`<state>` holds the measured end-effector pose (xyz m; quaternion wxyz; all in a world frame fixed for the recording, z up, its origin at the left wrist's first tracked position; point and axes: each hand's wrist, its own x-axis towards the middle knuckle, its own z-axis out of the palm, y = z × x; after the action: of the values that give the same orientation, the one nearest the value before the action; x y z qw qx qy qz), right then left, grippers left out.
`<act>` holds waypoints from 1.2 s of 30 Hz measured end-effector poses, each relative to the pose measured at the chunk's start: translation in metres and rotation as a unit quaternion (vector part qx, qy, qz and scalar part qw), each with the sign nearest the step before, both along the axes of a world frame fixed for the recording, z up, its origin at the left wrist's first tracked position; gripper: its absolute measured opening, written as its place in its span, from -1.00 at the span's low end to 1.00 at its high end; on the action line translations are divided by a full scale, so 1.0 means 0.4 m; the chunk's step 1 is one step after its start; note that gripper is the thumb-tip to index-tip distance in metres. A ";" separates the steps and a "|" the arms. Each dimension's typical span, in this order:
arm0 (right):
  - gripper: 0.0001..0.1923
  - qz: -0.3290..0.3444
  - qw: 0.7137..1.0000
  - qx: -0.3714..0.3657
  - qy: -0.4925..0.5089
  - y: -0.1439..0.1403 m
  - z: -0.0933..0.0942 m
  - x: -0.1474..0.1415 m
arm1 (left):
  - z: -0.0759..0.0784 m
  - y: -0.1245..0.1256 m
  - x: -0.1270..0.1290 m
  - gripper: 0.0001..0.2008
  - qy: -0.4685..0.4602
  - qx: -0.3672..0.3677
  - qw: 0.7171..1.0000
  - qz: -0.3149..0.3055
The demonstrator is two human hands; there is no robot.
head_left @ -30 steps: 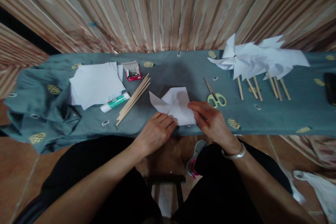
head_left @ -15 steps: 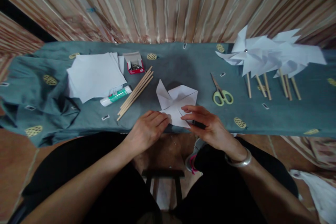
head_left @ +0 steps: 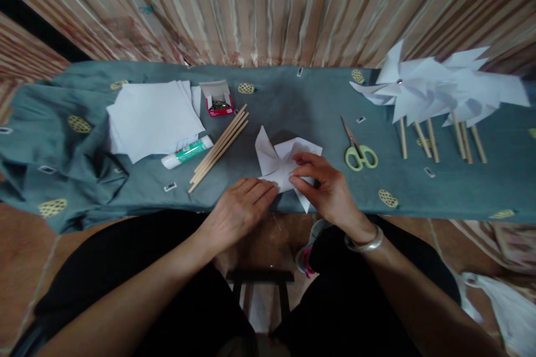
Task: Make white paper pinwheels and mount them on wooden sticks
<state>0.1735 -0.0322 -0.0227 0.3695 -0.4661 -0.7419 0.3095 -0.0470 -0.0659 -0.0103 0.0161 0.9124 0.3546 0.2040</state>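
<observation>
A: Where is the cut, folded square of white paper [head_left: 281, 163] kept?

B: At the centre of the frame, on the near edge of the worktop [head_left: 293, 101] draped in grey-green cloth. It is pinned flat by the fingertips of the left hand [head_left: 239, 211], so that it cannot slide, while a flap is pinched and bent toward the middle by the right hand [head_left: 322, 187].

A: And the supplies?

B: They are laid within reach: pale green-handled scissors [head_left: 358, 151] just right, a bundle of thin wooden sticks [head_left: 218, 147], a white-and-green glue stick [head_left: 186, 152] and a stack of white paper squares [head_left: 154, 117] to the left. Finished white paper pinwheels [head_left: 435, 92] are set apart, upper right.
</observation>
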 end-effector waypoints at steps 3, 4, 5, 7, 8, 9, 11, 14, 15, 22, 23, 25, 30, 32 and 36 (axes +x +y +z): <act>-0.92 -0.023 0.999 0.030 -0.030 0.007 -0.008 -0.017 | 0.001 0.000 0.002 -0.65 -0.006 -0.019 1.000 0.000; -0.91 -0.029 0.998 0.041 -0.042 0.008 -0.010 -0.023 | 0.002 0.000 0.003 -0.63 -0.005 -0.026 1.000 -0.003; -0.90 -0.033 0.997 0.051 -0.054 0.009 -0.011 -0.028 | 0.002 0.001 0.004 -0.63 -0.003 -0.031 0.999 -0.007; -0.89 -0.039 0.995 0.065 -0.071 0.009 -0.012 -0.035 | 0.002 0.002 0.005 -0.67 0.002 -0.031 0.999 -0.013; -0.89 -0.040 0.994 0.067 -0.076 0.009 -0.012 -0.037 | 0.001 0.003 0.006 -0.70 0.005 -0.028 1.000 -0.013; -0.89 -0.041 0.994 0.067 -0.080 0.009 -0.011 -0.039 | -0.001 0.003 0.006 -0.71 0.009 -0.026 1.000 -0.013; -0.90 -0.042 0.994 0.064 -0.084 0.009 -0.011 -0.041 | -0.005 0.002 0.006 -0.73 0.014 -0.024 1.000 -0.014; -0.89 -0.044 0.994 0.064 -0.083 0.009 -0.010 -0.042 | -0.009 0.000 0.006 -0.73 0.014 -0.021 1.000 -0.009; -0.90 -0.046 0.993 0.064 -0.083 0.009 -0.010 -0.043 | -0.010 0.000 0.006 -0.73 0.014 -0.019 1.000 -0.009; -0.93 -0.060 0.995 0.049 -0.067 0.008 -0.016 -0.041 | 0.000 0.003 0.008 -0.75 0.015 -0.006 1.000 -0.010; -0.93 -0.062 0.995 0.046 -0.066 0.008 -0.017 -0.041 | 0.001 0.003 0.008 -0.75 0.014 -0.005 1.000 -0.011; -0.92 -0.061 0.995 0.045 -0.067 0.009 -0.016 -0.040 | 0.002 0.003 0.009 -0.76 0.013 -0.007 1.000 -0.012; -0.93 -0.051 0.995 0.050 -0.074 0.008 -0.013 -0.039 | -0.002 0.001 0.008 -0.75 0.013 -0.013 1.000 -0.012; -0.92 -0.049 0.994 0.052 -0.079 0.008 -0.013 -0.039 | -0.004 0.001 0.008 -0.75 0.011 -0.015 1.000 -0.015; -0.90 -0.045 0.995 0.051 -0.079 0.006 -0.015 -0.037 | -0.005 0.002 0.007 -0.75 0.005 -0.023 1.000 -0.014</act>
<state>0.1587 -0.0298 -0.0288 0.3470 -0.5026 -0.7617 0.2164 -0.0440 -0.0653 -0.0124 0.0379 0.9178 0.3463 0.1907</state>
